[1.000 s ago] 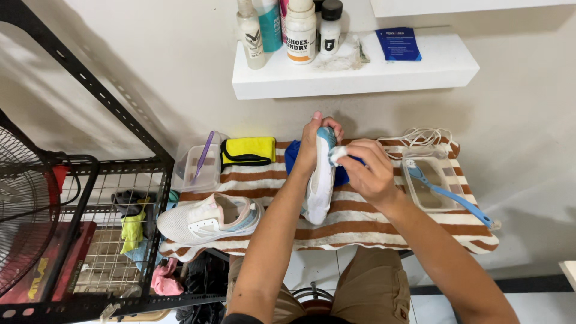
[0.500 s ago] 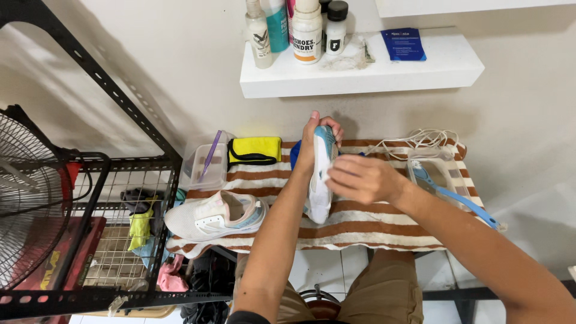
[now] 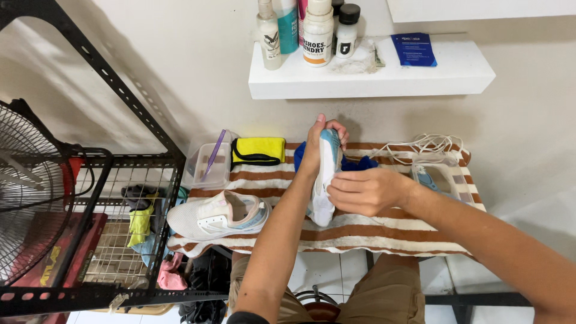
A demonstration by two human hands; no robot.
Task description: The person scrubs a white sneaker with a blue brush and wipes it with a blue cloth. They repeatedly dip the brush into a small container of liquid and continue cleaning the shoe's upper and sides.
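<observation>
My left hand (image 3: 321,141) grips a white shoe with a light blue heel (image 3: 324,180), holding it upright on its toe over the brown and white striped towel (image 3: 360,231). My right hand (image 3: 363,191) is closed against the shoe's side, and I cannot tell if it holds a cloth. A blue cloth (image 3: 360,163) lies behind the shoe. The matching white shoe (image 3: 217,216) lies on its side at the towel's left end.
A clear tub with a purple brush (image 3: 210,162) and a yellow pouch (image 3: 258,150) sit at the back left. White laces (image 3: 423,146) and a clear tray (image 3: 441,177) lie right. A wall shelf (image 3: 372,75) carries bottles. A black wire rack (image 3: 108,228) and fan (image 3: 27,198) stand left.
My right hand has slid down the shoe's side from near the heel to its middle. My left hand keeps its hold on the shoe.
</observation>
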